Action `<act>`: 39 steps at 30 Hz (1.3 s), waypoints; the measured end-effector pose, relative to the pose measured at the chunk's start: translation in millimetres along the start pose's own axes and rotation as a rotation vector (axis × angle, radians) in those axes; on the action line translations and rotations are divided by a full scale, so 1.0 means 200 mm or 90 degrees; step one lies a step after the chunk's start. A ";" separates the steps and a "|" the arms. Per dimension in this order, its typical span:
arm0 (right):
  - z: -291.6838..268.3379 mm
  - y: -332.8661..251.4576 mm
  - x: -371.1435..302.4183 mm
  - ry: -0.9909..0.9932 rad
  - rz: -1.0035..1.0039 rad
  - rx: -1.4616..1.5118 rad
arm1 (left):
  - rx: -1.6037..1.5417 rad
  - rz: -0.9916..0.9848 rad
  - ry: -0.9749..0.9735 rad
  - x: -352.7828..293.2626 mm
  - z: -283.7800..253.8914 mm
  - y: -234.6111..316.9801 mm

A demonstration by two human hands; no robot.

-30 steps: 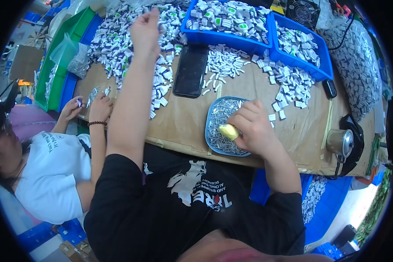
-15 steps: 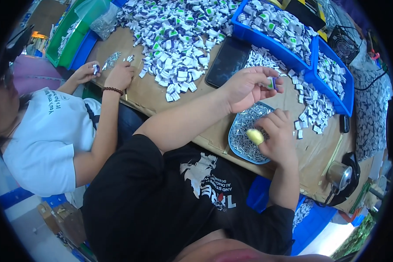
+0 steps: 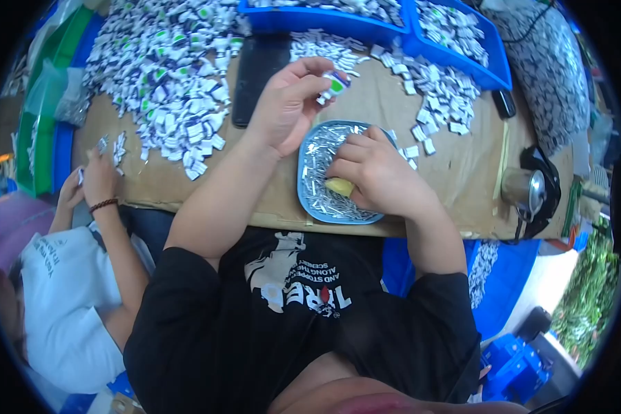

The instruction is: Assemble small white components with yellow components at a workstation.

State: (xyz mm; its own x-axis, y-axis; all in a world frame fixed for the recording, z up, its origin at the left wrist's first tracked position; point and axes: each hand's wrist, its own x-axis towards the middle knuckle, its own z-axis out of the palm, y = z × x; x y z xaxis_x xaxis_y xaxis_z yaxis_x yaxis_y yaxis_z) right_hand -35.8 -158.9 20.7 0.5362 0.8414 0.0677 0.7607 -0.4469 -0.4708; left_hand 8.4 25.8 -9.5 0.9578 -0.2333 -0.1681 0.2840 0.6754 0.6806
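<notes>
My left hand (image 3: 288, 100), raised over the table, pinches a small plastic piece (image 3: 337, 85) in white, purple and green between thumb and fingertips. To its right and nearer me, my right hand (image 3: 379, 169) reaches down into a light blue tray (image 3: 301, 176) of thin silvery metal pins (image 3: 324, 145). A yellow finger cover (image 3: 339, 186) sits on one digit of that hand. Its fingers are bent together among the pins, and whatever is between them is hidden. Loose white pieces (image 3: 431, 114) lie beyond the tray to the right.
A dark phone (image 3: 250, 93) lies left of my left hand, beside a big heap of white pieces (image 3: 176, 110). Blue bins (image 3: 501, 77) line the back. Rightward are a metal cup (image 3: 521, 188) and a full clear bag (image 3: 548, 90). A co-worker (image 3: 65, 290) handles small pieces at left.
The view has turned and shifted, so the table sits differently in the picture. My right hand has lowered its fingers into the pins; my left still holds the plastic piece.
</notes>
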 end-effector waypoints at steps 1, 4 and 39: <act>0.01 0.01 0.00 0.014 -0.012 0.030 | -0.003 -0.006 -0.025 0.00 0.00 0.00; 0.00 0.04 -0.02 0.033 -0.018 0.094 | 0.064 0.038 -0.027 -0.02 0.06 -0.01; -0.02 0.07 -0.04 0.446 0.150 0.313 | 0.423 0.284 -0.159 -0.08 0.06 -0.10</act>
State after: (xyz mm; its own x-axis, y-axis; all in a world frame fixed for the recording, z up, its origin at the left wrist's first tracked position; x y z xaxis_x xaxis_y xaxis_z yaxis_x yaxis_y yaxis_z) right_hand -28.0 -173.3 17.5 0.8825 0.2927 0.3680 0.4452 -0.2685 -0.8542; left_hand -13.0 8.2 -11.8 0.9133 -0.2430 0.3268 -0.2805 0.2064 0.9374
